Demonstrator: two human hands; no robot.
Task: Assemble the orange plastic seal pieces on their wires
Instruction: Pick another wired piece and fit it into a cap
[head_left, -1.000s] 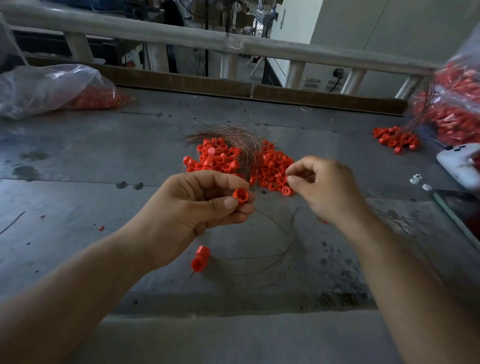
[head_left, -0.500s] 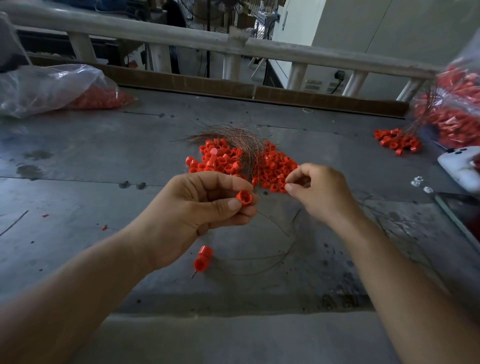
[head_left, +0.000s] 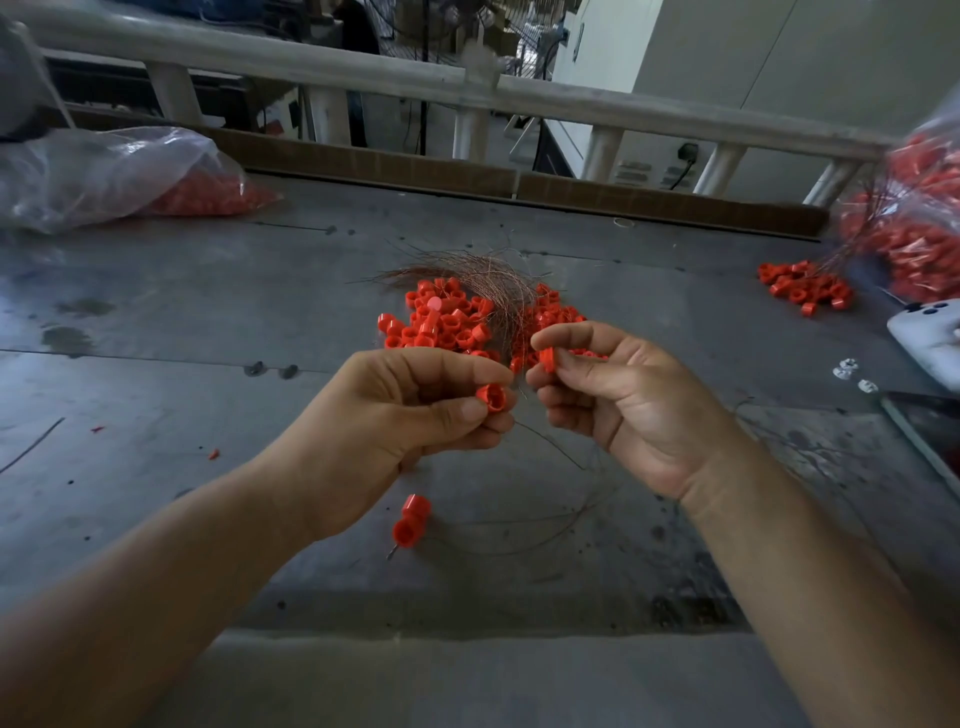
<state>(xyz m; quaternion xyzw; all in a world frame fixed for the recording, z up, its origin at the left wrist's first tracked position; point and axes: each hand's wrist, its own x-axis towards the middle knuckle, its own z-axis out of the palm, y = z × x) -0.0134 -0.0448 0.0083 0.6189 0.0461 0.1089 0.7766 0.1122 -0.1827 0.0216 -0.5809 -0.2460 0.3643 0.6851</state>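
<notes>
Nearest on the scratched grey metal table (head_left: 156, 519) lies one joined orange plastic seal (head_left: 410, 521); it is two little round parts stuck together, with a short wire end poking out below; one thin loose wire (head_left: 545, 519) curls on the table just to its right.

Above that are two bare hands, close together but not touching. The left hand (head_left: 410, 421) pinches one small round orange plastic cup (head_left: 491, 398) between its thumb and first finger; the cup sits right at the fingertips with its open mouth facing the camera; the other fingers curl in under it. The right hand (head_left: 618, 400) pinches one more orange plastic piece (head_left: 546, 359) between thumb and first finger, up at the tips; only a small bit of it shows, so its shape is hard to tell. The cup and the piece are near each other, with a small gap between them.

Behind the hands is one big heap of loose orange plastic rings (head_left: 447, 325), too many to count; one bundle of thin copper-coloured wires (head_left: 483, 278) lies across its middle.

Far off to the right sits one smaller heap of orange pieces (head_left: 802, 288); near it are one white plastic gadget (head_left: 930, 340) and a few tiny white bits (head_left: 852, 376).

At the back lie two bags; a clear plastic bag of orange parts (head_left: 104, 176) on the left; a second clear bag (head_left: 919, 208) on the right.
</notes>
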